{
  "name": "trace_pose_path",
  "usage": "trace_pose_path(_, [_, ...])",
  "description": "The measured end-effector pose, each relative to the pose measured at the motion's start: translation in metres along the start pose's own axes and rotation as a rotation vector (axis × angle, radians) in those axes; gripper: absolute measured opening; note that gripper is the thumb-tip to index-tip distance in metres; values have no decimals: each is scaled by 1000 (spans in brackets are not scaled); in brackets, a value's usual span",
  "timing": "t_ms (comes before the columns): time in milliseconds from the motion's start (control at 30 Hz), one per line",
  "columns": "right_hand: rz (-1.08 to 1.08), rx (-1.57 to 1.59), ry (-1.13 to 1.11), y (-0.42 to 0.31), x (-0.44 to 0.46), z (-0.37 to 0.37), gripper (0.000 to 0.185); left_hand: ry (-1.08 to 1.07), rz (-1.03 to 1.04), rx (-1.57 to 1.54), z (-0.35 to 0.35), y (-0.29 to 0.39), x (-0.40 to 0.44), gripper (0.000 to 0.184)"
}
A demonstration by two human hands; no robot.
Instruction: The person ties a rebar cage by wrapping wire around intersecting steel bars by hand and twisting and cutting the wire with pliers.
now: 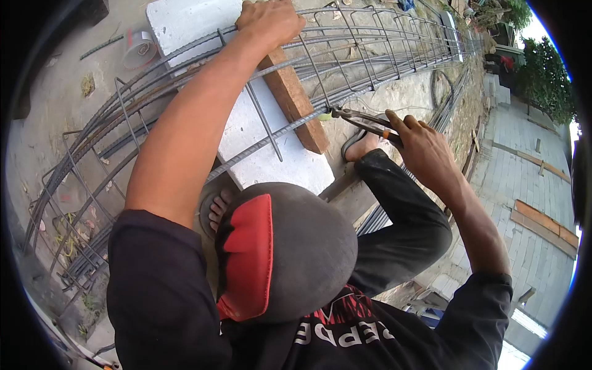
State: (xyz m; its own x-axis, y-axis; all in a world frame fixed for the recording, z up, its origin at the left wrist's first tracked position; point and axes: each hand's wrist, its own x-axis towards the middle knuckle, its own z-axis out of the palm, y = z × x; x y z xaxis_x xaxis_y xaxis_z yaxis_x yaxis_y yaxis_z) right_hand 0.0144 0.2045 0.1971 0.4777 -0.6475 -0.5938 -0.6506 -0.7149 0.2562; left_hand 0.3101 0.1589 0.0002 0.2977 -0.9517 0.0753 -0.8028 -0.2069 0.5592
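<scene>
Our right hand (425, 148) has its fingers wrapped around the handles of the pliers (345, 113), whose handles stand somewhat apart, while the nose meets the steel just to the right of the wood block (293, 102); we cannot tell whether it bites on anything there. Our left hand (270, 26) lies over the bars at the upper end of the wood block, and because we see mostly its back, how tightly it closes is beyond telling. The steel cage (89, 137) runs out to both sides of the wood block, with several of its bars passing across it, and one ribbed bar (246, 155) slants over the wood block toward the nose of the pliers. Below the wood block, a white slab (302, 169) lies under its lower end. We judge the cage heavy and stiff as a whole, though its long bars probably spring a little; the ribs should keep it from slipping, and a firm hold on the long bars near the wood block seems best. The pliers look light and hard, easiest to work from far back on the handles, with fingers clear of the nose.
</scene>
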Motion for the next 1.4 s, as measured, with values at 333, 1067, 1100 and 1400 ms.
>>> trace_pose_path(333, [-180, -240, 160, 35, 44, -3, 24, -76, -10, 59, -7, 5, 0, 44])
trace_pose_path(1067, [-301, -84, 359, -4, -9, 4, 46, -99, 115, 87, -9, -1, 2, 39])
trace_pose_path(1100, [-288, -181, 428, -5, -9, 0, 44, -90, 59, 54, -8, 1, 5, 38])
trace_pose_path(1400, [-104, -69, -8, 12, 16, 0, 41, -64, 31, 121, 4, -6, 10, 50])
